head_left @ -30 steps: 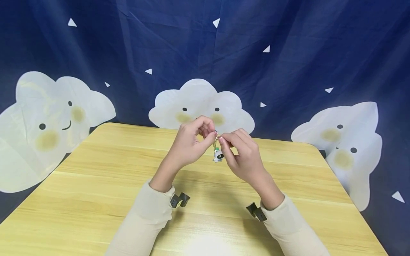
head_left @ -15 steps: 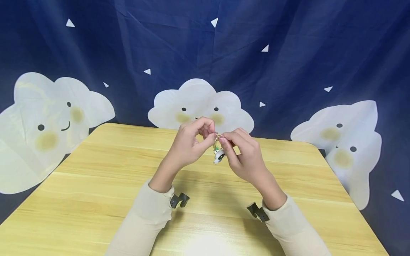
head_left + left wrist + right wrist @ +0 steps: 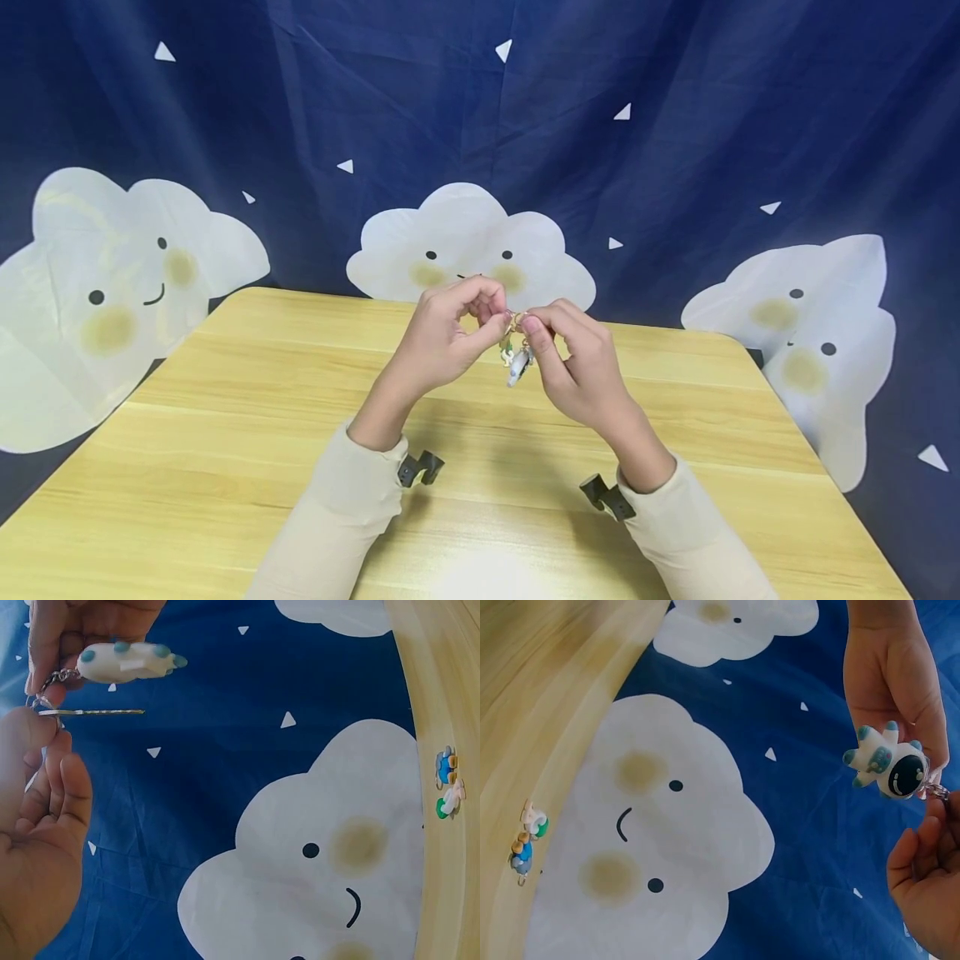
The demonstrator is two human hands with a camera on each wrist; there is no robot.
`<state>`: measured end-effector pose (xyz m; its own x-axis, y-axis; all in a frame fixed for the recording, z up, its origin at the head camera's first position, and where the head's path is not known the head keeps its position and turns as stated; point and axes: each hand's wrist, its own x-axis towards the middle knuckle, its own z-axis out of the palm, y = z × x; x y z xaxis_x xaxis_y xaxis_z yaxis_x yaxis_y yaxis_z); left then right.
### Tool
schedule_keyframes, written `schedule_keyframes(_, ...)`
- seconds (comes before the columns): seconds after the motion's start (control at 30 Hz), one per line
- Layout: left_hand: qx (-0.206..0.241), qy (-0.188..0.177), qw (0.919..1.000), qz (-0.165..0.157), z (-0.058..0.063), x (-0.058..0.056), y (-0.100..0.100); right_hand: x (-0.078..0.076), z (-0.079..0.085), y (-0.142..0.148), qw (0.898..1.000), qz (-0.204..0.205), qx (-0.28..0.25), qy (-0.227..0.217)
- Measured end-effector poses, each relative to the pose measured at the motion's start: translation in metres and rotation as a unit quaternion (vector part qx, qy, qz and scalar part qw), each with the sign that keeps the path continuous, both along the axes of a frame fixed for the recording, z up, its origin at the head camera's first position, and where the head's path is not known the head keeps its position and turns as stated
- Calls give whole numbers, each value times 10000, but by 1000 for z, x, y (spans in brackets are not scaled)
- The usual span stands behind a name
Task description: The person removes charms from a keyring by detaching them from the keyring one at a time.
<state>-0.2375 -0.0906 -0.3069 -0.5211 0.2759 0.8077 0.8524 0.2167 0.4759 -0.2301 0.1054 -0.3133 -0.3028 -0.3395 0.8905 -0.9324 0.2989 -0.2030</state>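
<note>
Change: since a second ago the charm has swung from facing the camera to hanging edge-on and tilted toward the right hand; that hand has drifted slightly right, while the left hand sits where it was.

Charm: a small white astronaut figure with teal spots and a dark visor, hanging in the air at mid-frame in the head view, above the table and between the two hands. The right wrist view shows its visor at centre right; the left wrist view shows it side-on at upper left.

Ring: a thin metal ring with a short chain sits atop the charm, where the fingertips of both hands meet.

Left hand: fingers curled, thumb and fingertips pinching the ring, seen edge-on at upper left of the left wrist view.

Right hand: fingers curled, thumb and forefinger pinching the chain end just above the charm.

Table: pale wood, filling the lower half of the head view.

Other charms: two small figures lie together at the table's far edge, lower left in the right wrist view and centre right in the left wrist view, well apart from the hands.

Backdrop: dark blue cloth with white smiling clouds and triangles, across the upper frame.

Sleeves: cream, lower centre.
</note>
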Motion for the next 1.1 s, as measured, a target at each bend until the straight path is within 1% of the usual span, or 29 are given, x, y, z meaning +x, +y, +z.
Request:
schedule_keyframes(0.17,-41,47,9999,-157,1,0,1,0,1,2,9999,-164,28,-11)
schedule_keyframes(0.3,-106,103,9997,-193,3,2,2,1,2,3,9998,-195,-23,-31)
schedule_keyframes(0.47,-168,93,9996,-212,3,3,1,1,5,5,9994,-112,-100,-301)
schedule_keyframes(0.6,-300,27,9994,-194,3,4,1,0,6,8,9972,-117,-99,-729)
schedule_keyframes(0.77,-435,-31,9990,-129,3,4,2,2,7,11,9896,-226,-84,-1416)
schedule_keyframes(0.83,-471,-33,9988,-107,3,5,2,2,7,12,9854,-225,-73,-1688)
schedule_keyframes(1.0,-501,-28,9987,-58,2,5,3,4,9,12,9716,-49,-112,-2364)
schedule_keyframes(1.1,-470,-34,9989,24,1,4,4,4,9,12,9635,41,-157,-2672)
